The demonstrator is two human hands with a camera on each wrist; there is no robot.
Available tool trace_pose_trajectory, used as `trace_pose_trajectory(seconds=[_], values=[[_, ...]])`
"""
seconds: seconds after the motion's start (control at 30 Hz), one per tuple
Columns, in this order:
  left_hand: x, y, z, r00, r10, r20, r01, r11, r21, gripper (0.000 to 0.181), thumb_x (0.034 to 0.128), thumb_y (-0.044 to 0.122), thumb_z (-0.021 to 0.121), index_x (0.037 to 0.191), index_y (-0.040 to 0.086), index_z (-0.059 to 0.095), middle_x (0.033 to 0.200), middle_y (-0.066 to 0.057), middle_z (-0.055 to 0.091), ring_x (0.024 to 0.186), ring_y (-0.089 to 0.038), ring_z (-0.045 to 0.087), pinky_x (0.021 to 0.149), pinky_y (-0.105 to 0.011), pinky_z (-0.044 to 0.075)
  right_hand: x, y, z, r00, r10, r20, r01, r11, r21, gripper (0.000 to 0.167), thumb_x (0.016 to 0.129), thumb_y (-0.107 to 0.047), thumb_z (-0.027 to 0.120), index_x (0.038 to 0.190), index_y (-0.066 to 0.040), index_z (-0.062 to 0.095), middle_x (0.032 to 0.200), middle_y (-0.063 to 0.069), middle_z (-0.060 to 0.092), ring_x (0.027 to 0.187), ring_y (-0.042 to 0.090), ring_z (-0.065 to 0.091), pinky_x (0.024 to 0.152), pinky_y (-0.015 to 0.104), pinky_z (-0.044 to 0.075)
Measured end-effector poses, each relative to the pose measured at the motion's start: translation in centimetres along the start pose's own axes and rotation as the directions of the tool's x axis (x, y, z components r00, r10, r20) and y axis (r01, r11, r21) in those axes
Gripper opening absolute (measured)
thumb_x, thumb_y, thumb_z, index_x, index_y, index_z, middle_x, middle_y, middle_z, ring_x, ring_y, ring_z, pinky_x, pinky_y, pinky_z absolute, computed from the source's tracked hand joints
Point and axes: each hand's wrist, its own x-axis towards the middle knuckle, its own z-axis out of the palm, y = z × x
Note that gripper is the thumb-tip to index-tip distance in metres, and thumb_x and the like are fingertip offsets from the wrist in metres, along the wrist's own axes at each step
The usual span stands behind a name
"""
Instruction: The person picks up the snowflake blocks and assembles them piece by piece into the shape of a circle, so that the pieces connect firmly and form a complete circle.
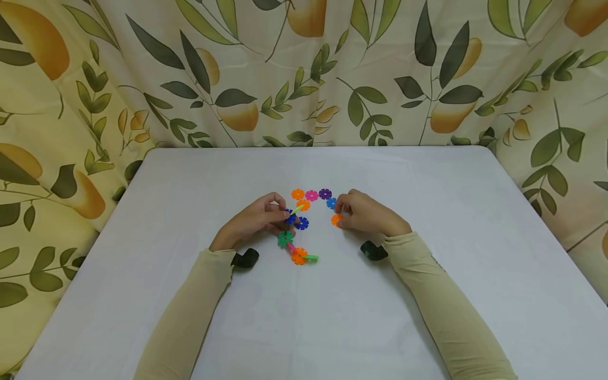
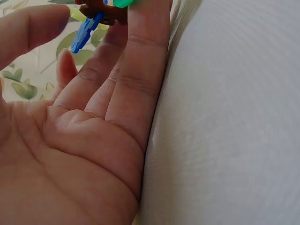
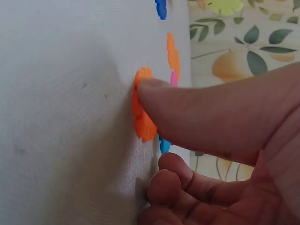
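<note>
My left hand pinches a joined chain of notched plastic flower discs at its blue disc. Down from there the chain runs through a green disc and a pink one to an orange disc, ending in a light green disc. Brown and blue discs show by the fingers in the left wrist view. My right hand touches a loose orange disc with its thumb; the curled fingers are apart from it, near a light blue disc.
Loose discs lie on the white table between the hands: orange, pink, purple, another orange and dark blue. Black wrist cameras sit at both cuffs. A leaf-patterned curtain hangs behind the table.
</note>
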Motion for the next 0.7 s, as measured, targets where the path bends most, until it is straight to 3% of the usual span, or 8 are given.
trace_pose_trajectory(seconds=[0.13, 0.27, 0.5, 0.7], values=[[-0.11, -0.05, -0.04, 1.000, 0.004, -0.006, -0.004, 1.000, 0.021, 0.031, 0.1082, 0.022, 0.064, 0.132, 0.007, 0.050, 0.116, -0.016, 0.078, 0.104, -0.031, 0.075, 0.088, -0.038, 0.062, -0.05, -0.11, 0.00, 1.000, 0.013, 0.000, -0.013, 1.000, -0.004, 0.015, 0.095, -0.004, 0.079, 0.104, 0.003, 0.070, 0.101, 0.014, 0.062, 0.096, 0.031, 0.057, 0.088, 0.045, 0.054], [-0.14, -0.08, -0.06, 1.000, 0.024, 0.017, -0.025, 0.999, 0.021, 0.037, 0.1092, 0.024, 0.063, 0.141, 0.005, 0.054, 0.119, -0.015, 0.077, 0.107, -0.031, 0.074, 0.089, -0.039, 0.062, -0.19, -0.19, -0.10, 0.998, 0.055, -0.015, -0.054, 0.998, 0.028, 0.013, 0.095, -0.001, 0.076, 0.101, 0.001, 0.065, 0.092, 0.010, 0.062, 0.086, 0.028, 0.057, 0.078, 0.039, 0.052], [-0.23, 0.07, 0.03, 0.998, 0.029, 0.056, -0.031, 0.999, 0.044, 0.042, 0.1112, 0.020, 0.060, 0.148, -0.002, 0.058, 0.117, -0.014, 0.078, 0.111, -0.028, 0.073, 0.092, -0.036, 0.060, 0.02, -0.10, -0.05, 0.991, 0.071, -0.115, -0.062, 0.995, 0.076, 0.013, 0.097, 0.000, 0.073, 0.101, -0.001, 0.060, 0.085, 0.008, 0.061, 0.078, 0.025, 0.055, 0.070, 0.036, 0.047], [-0.10, -0.06, -0.10, 0.997, 0.038, 0.074, -0.043, 0.997, 0.065, 0.042, 0.1125, 0.024, 0.058, 0.146, -0.003, 0.061, 0.114, -0.013, 0.078, 0.110, -0.027, 0.073, 0.091, -0.036, 0.060, 0.00, -0.31, 0.09, 0.979, 0.120, -0.165, -0.077, 0.966, 0.247, 0.014, 0.103, -0.004, 0.067, 0.109, -0.001, 0.055, 0.077, 0.011, 0.067, 0.063, 0.024, 0.058, 0.062, 0.031, 0.048]])
